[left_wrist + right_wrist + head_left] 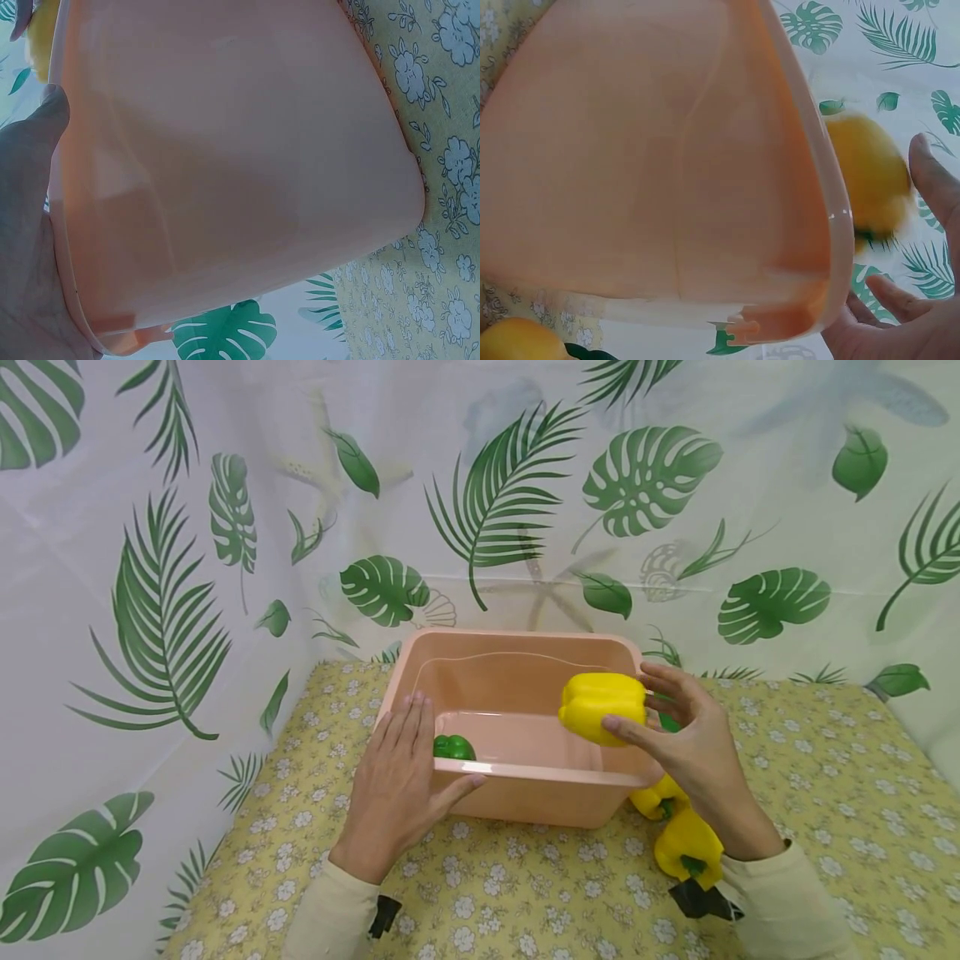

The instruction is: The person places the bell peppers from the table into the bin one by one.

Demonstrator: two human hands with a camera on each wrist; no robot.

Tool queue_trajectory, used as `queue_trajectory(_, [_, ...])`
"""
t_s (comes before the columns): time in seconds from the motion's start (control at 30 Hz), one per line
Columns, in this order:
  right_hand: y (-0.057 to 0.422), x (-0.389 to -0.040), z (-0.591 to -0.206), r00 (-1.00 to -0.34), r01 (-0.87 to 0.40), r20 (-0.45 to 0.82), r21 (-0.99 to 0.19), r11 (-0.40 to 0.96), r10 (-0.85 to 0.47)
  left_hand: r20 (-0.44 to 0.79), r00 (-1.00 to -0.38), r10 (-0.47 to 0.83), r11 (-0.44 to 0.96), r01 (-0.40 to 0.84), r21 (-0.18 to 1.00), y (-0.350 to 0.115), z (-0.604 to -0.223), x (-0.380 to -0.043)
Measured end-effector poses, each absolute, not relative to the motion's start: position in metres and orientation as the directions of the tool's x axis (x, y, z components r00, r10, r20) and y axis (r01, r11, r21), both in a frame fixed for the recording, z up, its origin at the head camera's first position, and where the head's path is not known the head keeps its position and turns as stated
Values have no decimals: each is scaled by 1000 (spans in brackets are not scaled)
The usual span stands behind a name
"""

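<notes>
A pink plastic basin (525,793) stands on the flowered tablecloth. My left hand (397,777) rests on its left front corner with straight fingers, the thumb along the front rim. Inside, a green bell pepper (453,747) lies at the left, partly hidden by the front wall. Over the basin's right side is a yellow bell pepper (592,702), blurred in the right wrist view. My right hand (697,735) is beside it, fingers spread; the thumb overlaps the pepper in the head view, but in the right wrist view the thumb tip is just off its side.
Two more yellow bell peppers, one (663,797) close to the basin and another (690,847) nearer me, lie at the right by my forearm. Something green (668,722) shows behind my right hand. A leaf-printed curtain (510,527) hangs behind the table and along its sides.
</notes>
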State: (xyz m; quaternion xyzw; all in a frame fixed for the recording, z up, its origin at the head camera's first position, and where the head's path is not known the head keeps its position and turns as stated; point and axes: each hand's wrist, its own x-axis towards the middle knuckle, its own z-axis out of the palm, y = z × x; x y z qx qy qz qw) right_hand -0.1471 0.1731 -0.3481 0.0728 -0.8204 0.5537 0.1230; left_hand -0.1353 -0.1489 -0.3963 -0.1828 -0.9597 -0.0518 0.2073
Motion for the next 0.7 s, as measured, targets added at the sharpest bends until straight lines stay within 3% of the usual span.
queue_trajectory(0.37, [177,-147,-345,-949,-286,314,-893,349,25,426,-845,324,928,372,31,-148,-397,-135])
queue_trajectory(0.7, [184,-147,-343,-963,-227,264,-903,366,54,428,-844,324,927,374,36,-148,-397,-135])
